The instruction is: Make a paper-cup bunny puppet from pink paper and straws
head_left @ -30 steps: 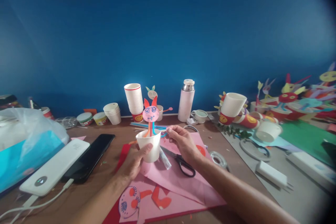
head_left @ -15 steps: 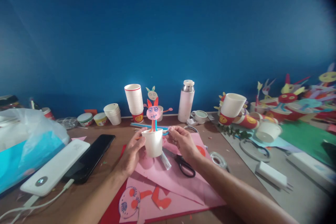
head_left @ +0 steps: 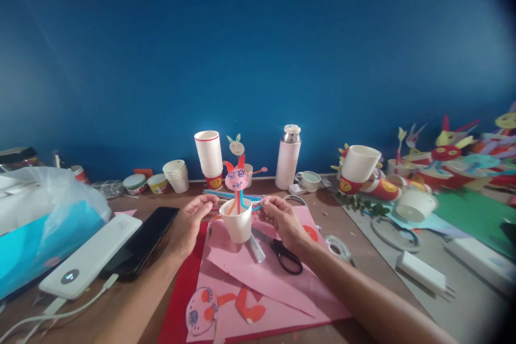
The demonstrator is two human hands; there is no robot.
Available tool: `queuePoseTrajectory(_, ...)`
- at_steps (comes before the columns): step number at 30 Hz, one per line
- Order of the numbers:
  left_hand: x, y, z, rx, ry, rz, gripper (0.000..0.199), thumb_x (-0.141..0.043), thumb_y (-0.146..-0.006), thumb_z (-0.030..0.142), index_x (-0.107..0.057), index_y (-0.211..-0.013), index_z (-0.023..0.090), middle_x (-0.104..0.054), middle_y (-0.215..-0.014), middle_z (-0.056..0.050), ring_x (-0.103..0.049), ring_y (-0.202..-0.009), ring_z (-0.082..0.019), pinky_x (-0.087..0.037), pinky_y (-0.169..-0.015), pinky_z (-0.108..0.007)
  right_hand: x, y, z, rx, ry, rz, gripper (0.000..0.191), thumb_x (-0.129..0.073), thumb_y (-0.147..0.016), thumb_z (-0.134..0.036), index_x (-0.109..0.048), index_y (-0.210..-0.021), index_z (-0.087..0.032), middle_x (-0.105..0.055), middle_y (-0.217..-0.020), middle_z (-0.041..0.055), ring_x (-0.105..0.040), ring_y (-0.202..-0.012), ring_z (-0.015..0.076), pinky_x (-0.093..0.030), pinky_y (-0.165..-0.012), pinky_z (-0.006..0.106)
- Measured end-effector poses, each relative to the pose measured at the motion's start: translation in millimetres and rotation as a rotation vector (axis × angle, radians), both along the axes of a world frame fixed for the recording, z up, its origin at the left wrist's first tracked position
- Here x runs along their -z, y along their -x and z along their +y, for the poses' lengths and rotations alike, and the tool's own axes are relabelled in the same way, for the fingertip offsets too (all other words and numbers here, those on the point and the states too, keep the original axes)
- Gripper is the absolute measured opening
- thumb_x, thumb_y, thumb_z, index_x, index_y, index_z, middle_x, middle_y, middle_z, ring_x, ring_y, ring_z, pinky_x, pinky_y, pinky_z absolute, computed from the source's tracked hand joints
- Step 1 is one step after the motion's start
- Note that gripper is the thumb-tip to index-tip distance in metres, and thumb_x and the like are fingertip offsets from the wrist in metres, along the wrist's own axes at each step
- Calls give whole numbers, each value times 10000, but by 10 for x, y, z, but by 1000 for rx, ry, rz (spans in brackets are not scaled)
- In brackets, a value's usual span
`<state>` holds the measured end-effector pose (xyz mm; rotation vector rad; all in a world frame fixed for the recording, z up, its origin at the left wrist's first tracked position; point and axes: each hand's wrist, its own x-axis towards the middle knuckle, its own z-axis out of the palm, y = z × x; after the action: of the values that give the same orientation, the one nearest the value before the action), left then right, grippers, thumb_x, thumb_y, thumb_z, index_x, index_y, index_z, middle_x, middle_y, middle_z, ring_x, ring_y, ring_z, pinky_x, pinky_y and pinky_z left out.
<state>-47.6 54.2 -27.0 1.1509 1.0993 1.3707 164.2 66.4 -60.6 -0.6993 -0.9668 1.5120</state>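
A white paper cup (head_left: 237,224) stands upright on pink paper, between my hands. Out of it rises a pink paper face (head_left: 236,178) with red ears and drawn eyes, on orange and blue straws. My right hand (head_left: 282,220) pinches the end of a blue straw (head_left: 257,206) that sticks out at the cup's right side. To the left of the cup hovers my left hand (head_left: 192,226), apart from it, fingers loosely stretched and holding nothing visible. An orange straw end (head_left: 215,219) pokes out near its fingertips.
Black scissors (head_left: 288,258) and a clear tape roll (head_left: 337,249) lie to the right. A cup stack (head_left: 208,153) and a flask (head_left: 288,158) stand behind. A phone (head_left: 141,242) and a power bank (head_left: 91,255) are left; paper-cup figures (head_left: 443,158) crowd the far right.
My left hand has let go of the cup and moved left. The cup now tilts its opening more toward me. My right hand keeps its pinch on the blue straw.
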Motion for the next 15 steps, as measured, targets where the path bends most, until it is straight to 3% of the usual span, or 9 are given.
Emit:
queuePoseTrajectory(5,-133,67,-35,91,19,142,135,-606,-680,257,-642,-748,147,-660,-722,-37,-587,-705,-175,-419,-692,-268,-47,-28,12,28,-68,-2,197,-659,-702,-349,-576,-747,-176,-567,-667,-6,-533,-632,114,-422,-637,258)
queuePoseTrajectory(15,-378,2,-205,299,58,264,125,-604,-648,209,-618,-760,155,-621,-725,-30,-551,-702,-165,-403,-679,-274,-203,-43,-52,67,-197,-75,175,-637,-725,-340,-571,-756,-180,-557,-733,0,-508,-609,101,-409,-599,240)
